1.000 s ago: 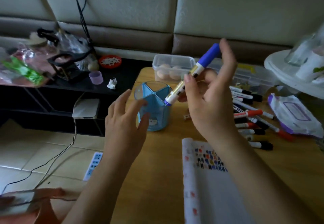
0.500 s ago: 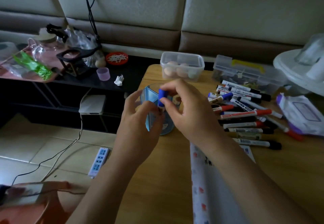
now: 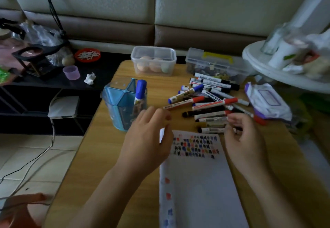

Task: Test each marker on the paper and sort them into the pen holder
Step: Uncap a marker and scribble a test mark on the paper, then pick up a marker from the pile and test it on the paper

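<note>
A blue pen holder (image 3: 121,106) stands on the table at the left, with one blue-capped marker (image 3: 140,92) upright in it. Several loose markers (image 3: 210,103) with red, blue and black caps lie in a pile to its right. The white paper (image 3: 200,183), with small coloured test marks (image 3: 196,145) near its top, lies in front of me. My left hand (image 3: 146,138) hovers over the paper's top left corner, fingers relaxed and holding nothing. My right hand (image 3: 244,138) is at the near edge of the pile, its loosely curled fingers by the marker ends.
At the back of the wooden table (image 3: 107,156) stand a clear box of eggs (image 3: 153,61) and a clear case with a yellow handle (image 3: 216,63). A wipes pack (image 3: 267,101) lies right of the pile, below a white round stand (image 3: 278,74). A black side shelf (image 3: 53,79) with clutter is on the left.
The blue marker that my right hand held has gone into the pen holder. My right hand moved right to the marker pile, and my left hand drew back from the holder towards the paper.
</note>
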